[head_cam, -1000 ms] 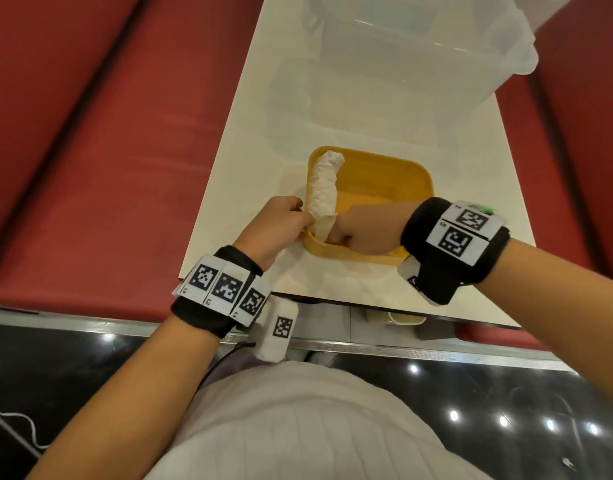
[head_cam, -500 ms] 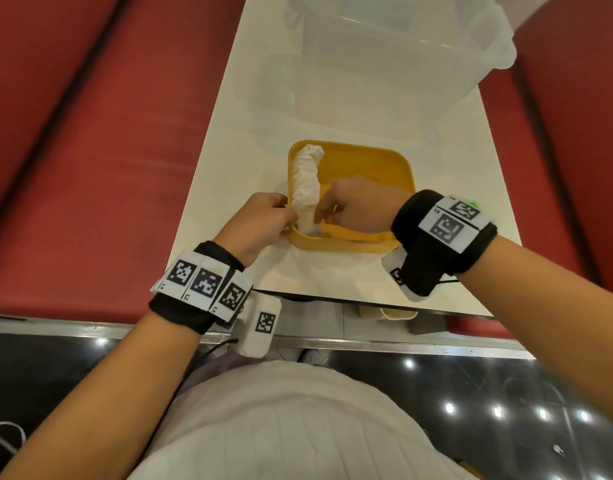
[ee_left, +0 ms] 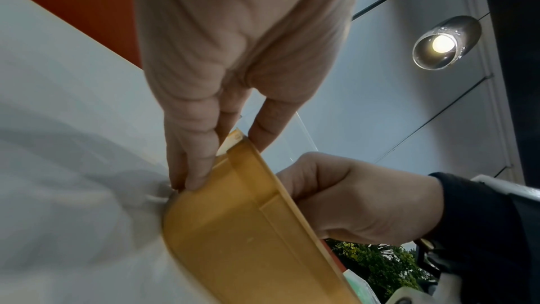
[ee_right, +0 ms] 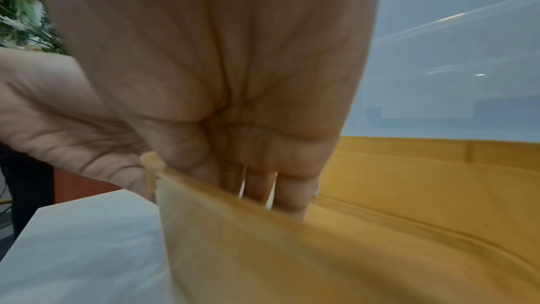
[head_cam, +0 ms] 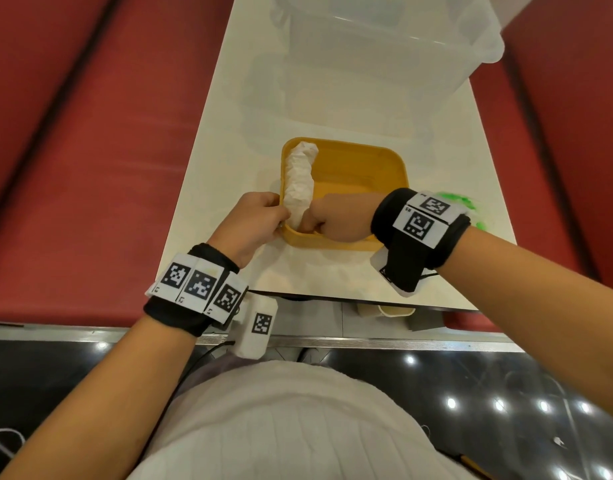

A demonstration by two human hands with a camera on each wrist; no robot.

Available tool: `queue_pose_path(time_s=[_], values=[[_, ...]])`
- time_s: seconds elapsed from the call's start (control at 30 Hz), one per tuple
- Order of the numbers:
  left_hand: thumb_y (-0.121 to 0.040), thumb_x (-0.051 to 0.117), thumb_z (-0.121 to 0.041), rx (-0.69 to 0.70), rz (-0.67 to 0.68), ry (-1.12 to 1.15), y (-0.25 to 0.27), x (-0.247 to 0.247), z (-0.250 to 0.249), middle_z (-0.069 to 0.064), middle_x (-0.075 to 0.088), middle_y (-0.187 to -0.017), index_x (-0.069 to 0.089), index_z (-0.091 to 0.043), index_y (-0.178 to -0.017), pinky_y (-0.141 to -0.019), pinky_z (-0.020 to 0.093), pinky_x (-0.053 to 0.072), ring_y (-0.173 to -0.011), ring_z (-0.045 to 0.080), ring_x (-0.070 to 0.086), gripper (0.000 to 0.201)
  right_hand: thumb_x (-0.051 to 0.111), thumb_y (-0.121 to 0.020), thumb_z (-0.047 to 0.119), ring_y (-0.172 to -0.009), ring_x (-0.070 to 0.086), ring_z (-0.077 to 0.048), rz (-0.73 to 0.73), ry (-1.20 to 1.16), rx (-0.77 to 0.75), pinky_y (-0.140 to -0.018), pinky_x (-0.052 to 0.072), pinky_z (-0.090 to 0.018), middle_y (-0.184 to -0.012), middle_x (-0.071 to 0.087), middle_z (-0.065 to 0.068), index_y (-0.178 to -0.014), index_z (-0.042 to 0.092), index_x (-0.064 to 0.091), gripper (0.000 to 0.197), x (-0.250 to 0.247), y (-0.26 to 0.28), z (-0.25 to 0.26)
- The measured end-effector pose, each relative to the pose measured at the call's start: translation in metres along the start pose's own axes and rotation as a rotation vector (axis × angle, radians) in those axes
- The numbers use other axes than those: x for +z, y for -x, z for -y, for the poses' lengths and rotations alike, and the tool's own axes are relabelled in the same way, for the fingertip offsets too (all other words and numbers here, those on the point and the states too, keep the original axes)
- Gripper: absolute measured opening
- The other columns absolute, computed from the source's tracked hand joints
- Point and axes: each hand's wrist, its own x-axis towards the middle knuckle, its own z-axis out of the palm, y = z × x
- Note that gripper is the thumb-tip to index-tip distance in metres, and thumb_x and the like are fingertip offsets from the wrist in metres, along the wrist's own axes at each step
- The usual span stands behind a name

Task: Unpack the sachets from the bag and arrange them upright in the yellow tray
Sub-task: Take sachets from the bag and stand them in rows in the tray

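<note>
The yellow tray (head_cam: 364, 168) sits on the white table. A row of white sachets (head_cam: 300, 181) stands along its left wall. My left hand (head_cam: 281, 216) grips the tray's near-left corner. In the left wrist view its thumb lies over the tray (ee_left: 248, 228) rim and its fingers (ee_left: 198, 165) press the outer wall. My right hand (head_cam: 310, 221) is inside the tray at the near end of the row. In the right wrist view its fingers (ee_right: 263, 193) point straight down behind the near wall, and slivers of white show between them. A green-and-white bag (head_cam: 462, 202) lies behind my right wrist.
A large clear plastic bin (head_cam: 384, 46) stands at the far end of the table (head_cam: 222, 150). Red bench seats (head_cam: 90, 150) flank the table on both sides. The table's near edge (head_cam: 332, 297) is just below the tray.
Half a second ago my right hand was a little farther along the sachet row; now it is back at the near end. My left hand stays on the tray's corner.
</note>
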Motion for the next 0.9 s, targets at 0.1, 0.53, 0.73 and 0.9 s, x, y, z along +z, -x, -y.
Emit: queue_pose_path(time_s=[0.1, 0.53, 0.73, 0.9], values=[[-0.093, 0.048, 0.001, 0.012, 0.012, -0.001, -0.002, 0.001, 0.001, 0.025, 0.064, -0.120, 0.065, -0.001, -0.107, -0.101, 0.050, 0.047, -0.115, 0.037, 0.060, 0.022, 0.035, -0.094, 0.001, -0.093, 0.052, -0.021, -0.030, -0.037, -0.004, -0.084, 0.039, -0.026, -0.105, 0.058, -0.001, -0.123, 0.019, 0.060, 0.043, 0.002, 0.002, -0.006], [-0.092, 0.047, 0.003, 0.032, 0.019, -0.012, -0.002, 0.000, 0.001, 0.024, 0.065, -0.119, 0.066, -0.004, -0.102, -0.102, 0.049, 0.047, -0.115, 0.036, 0.061, 0.022, 0.034, -0.096, 0.002, -0.104, 0.056, -0.030, 0.042, 0.103, 0.004, -0.094, 0.047, -0.037, -0.121, 0.058, -0.013, -0.123, 0.005, 0.059, 0.037, -0.002, -0.011, 0.000], [-0.092, 0.047, 0.003, 0.039, 0.039, -0.018, -0.001, -0.001, 0.002, 0.022, 0.066, -0.117, 0.067, -0.010, -0.097, -0.103, 0.050, 0.046, -0.114, 0.036, 0.061, 0.024, 0.036, -0.096, 0.004, -0.098, 0.057, -0.029, 0.007, 0.105, 0.012, -0.089, 0.049, -0.035, -0.117, 0.059, -0.013, -0.121, 0.005, 0.059, 0.034, 0.002, -0.015, -0.003], [-0.091, 0.047, 0.004, 0.040, 0.040, -0.036, -0.002, -0.001, 0.001, 0.023, 0.066, -0.116, 0.067, -0.003, -0.104, -0.101, 0.050, 0.047, -0.113, 0.036, 0.062, 0.025, 0.038, -0.096, 0.004, -0.092, 0.056, -0.026, -0.006, 0.121, 0.024, -0.081, 0.046, -0.031, -0.113, 0.060, -0.013, -0.118, 0.006, 0.061, 0.032, 0.001, -0.018, -0.006]])
